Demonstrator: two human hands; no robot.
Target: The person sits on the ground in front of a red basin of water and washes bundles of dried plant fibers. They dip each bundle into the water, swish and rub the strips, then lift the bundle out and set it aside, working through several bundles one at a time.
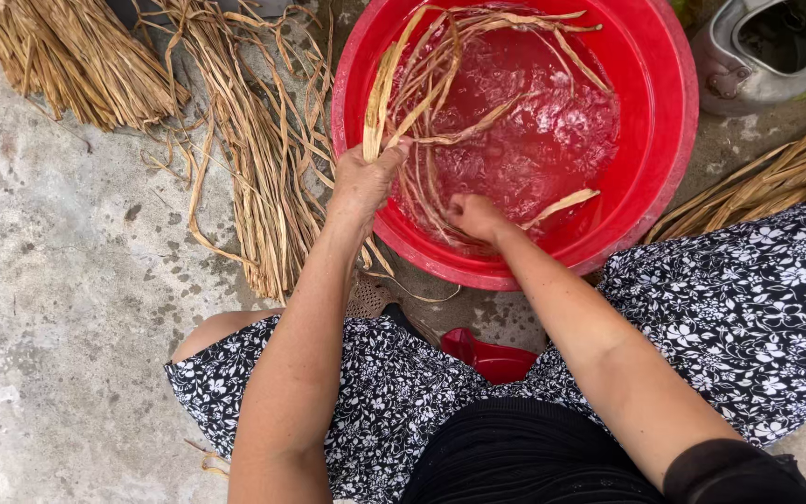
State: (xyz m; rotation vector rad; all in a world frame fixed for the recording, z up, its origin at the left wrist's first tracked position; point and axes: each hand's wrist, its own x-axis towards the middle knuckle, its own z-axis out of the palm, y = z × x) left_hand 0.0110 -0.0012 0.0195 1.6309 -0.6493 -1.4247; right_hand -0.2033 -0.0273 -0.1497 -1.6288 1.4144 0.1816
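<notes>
A red plastic basin (664, 103) holds water and a loop of long, pale dried straw strands (440, 65). My left hand (364, 179) grips one end of the strands at the basin's near left rim. Inside the basin near its front wall, my right hand (478, 217) is closed on the wet strands low in the water. A single loose strand (562, 203) floats to the right of my right hand.
Bundles of dry straw lie on the concrete floor at the top left (76, 65), beside the basin (254, 159) and at the right (767, 182). A metal kettle (767, 47) stands at the top right. A small red stool (492, 359) shows between my knees.
</notes>
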